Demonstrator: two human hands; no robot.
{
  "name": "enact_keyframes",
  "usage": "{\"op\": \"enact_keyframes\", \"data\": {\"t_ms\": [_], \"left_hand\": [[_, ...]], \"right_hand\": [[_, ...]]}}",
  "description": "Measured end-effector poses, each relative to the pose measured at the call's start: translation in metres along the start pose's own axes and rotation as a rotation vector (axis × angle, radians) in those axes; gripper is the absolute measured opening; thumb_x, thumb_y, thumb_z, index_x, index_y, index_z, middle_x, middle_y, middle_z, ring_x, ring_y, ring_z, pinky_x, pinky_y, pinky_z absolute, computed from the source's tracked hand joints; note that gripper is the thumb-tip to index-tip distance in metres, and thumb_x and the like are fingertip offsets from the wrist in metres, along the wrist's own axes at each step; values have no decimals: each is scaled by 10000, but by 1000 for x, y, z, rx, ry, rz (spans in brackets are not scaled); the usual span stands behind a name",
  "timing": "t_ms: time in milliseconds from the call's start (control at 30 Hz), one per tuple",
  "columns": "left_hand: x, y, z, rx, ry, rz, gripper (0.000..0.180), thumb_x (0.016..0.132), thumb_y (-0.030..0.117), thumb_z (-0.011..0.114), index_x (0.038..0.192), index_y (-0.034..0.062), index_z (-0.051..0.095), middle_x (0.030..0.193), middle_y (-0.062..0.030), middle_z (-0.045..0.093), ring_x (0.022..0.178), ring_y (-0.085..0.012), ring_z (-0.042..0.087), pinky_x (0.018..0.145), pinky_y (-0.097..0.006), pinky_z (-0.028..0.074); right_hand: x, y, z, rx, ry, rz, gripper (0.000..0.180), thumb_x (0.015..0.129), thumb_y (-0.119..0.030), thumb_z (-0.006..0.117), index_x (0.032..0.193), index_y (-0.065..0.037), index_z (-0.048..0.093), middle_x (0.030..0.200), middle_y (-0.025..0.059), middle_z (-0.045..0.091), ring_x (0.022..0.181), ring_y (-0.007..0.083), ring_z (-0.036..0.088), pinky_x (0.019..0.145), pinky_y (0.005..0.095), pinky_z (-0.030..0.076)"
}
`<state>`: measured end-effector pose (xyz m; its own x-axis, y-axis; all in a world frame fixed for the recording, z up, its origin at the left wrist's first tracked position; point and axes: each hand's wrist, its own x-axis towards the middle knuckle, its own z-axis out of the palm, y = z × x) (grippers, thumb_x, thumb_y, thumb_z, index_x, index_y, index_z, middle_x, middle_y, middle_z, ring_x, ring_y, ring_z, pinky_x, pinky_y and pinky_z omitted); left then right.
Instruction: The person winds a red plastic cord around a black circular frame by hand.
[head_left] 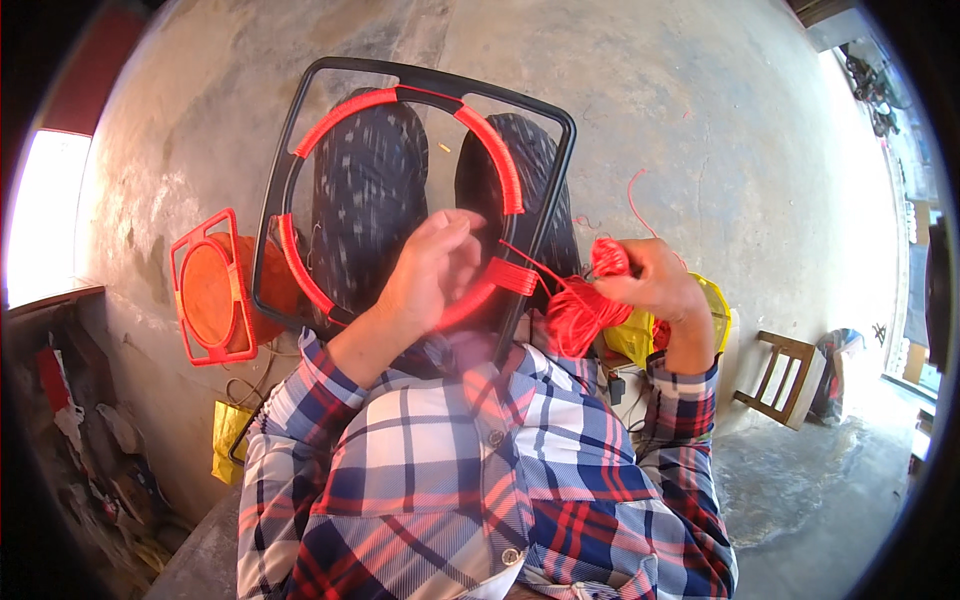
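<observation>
My left hand (437,268) is closed around the red-wrapped ring (400,200) inside the black frame (300,140), which stands tilted over my knees. My right hand (655,280) grips a bundle of red cord (580,315), just right of the frame, with one strand running taut from it to the ring. Below both hands lies a bare, stained concrete floor (680,130). Left of my left hand a finished red stool (212,290) lies on its side. Right of my right hand sit a yellow bag (712,310) and, farther off, a wooden chair (780,375) near bright daylight.
</observation>
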<state>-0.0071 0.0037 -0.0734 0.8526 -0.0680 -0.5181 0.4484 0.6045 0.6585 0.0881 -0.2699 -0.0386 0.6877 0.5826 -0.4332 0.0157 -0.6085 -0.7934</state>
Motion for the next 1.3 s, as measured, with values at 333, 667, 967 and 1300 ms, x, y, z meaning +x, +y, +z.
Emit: {"op": "enact_keyframes", "data": {"t_ms": [333,667,967,1300], "left_hand": [[5,9,23,-33,-183,-23,529,906,251,489,1361,1,387,1052,-96,615,896,-179,621,742,-306,512],[6,3,8,37,-252,-143,349,862,95,450,1187,-14,514,1021,-129,648,804,-210,665,583,-336,553],[3,6,16,-98,-199,-168,243,931,198,531,1075,4,554,885,-138,651,686,-229,650,458,-293,469],[5,-7,4,-17,-114,-143,88,918,109,562,875,32,555,773,-122,635,623,-226,640,447,-315,470]], "right_hand": [[-12,143,-20,1633,549,-296,211,859,-187,579,1000,-29,587,777,80,595,694,181,585,613,327,476],[7,14,57,587,-46,-19,245,786,-35,670,1022,-8,613,843,35,663,747,113,631,694,252,499],[12,8,82,1659,76,-346,192,818,-201,667,834,-83,516,808,74,565,940,271,610,840,348,482],[6,11,83,409,380,-421,304,715,-69,759,992,-18,643,1007,68,658,885,176,642,823,297,488]]}}
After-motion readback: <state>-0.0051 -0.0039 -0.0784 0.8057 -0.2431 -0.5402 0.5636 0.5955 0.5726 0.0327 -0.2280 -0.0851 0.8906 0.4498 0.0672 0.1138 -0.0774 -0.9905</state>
